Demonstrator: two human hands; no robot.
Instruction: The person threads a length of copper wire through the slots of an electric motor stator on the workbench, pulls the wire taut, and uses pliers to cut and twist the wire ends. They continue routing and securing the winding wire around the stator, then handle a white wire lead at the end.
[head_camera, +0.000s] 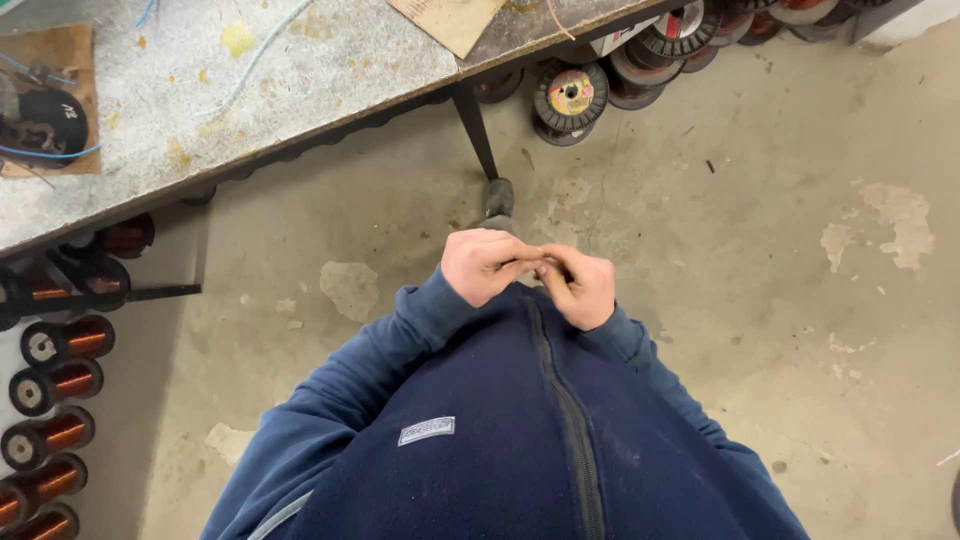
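Note:
My left hand (483, 264) and my right hand (582, 288) meet in front of my chest, above the zip of my dark blue fleece jacket (500, 440). The fingertips of both hands pinch together around a small thin piece (540, 264). It is too small and too covered to tell what it is. Both hands are curled, knuckles up, and they touch each other. A grey shoe tip (499, 198) shows just beyond the hands on the floor.
A grey speckled workbench (300, 70) crosses the upper left, with a dark leg (476, 128), a thin blue wire (252, 62), a cardboard piece (447, 20) and a black part on a brown board (45, 120). Copper wire spools (62, 380) line the left edge. Flat wire reels (571, 96) lie under the bench. The stained concrete floor (780, 250) spreads to the right.

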